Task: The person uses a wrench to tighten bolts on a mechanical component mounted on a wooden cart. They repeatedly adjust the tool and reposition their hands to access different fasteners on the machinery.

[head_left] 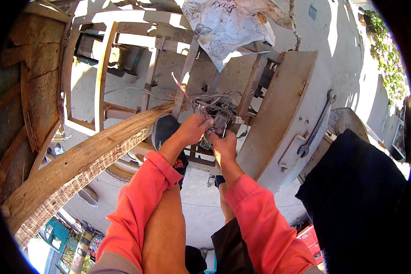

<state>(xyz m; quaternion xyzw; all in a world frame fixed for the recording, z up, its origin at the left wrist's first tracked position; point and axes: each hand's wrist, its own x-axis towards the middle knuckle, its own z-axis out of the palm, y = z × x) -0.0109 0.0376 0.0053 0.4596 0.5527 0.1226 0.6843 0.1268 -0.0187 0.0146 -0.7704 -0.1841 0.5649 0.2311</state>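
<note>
My left hand (195, 129) is closed at the fingertips on grey wires beside a tangled wire bundle (221, 102). Close by on its right, my right hand (223, 146) is closed too, with a thin shiny metal piece at its fingertips that I cannot make out. Between and just beyond the fingers sits a finned grey metal part (221, 120), partly covered by the wires. A thin red strip (181, 86) sticks up from the bundle's left side. Both hands work low inside a metal frame (187, 61).
A long wooden beam (84, 157) crosses the left side, with my shoe (164, 130) against its far end. On the grey metal box (278, 116) at right lies a large open-ended spanner (317, 124). A printed white sack (230, 29) hangs over the frame. Rusty panels (36, 77) stand far left.
</note>
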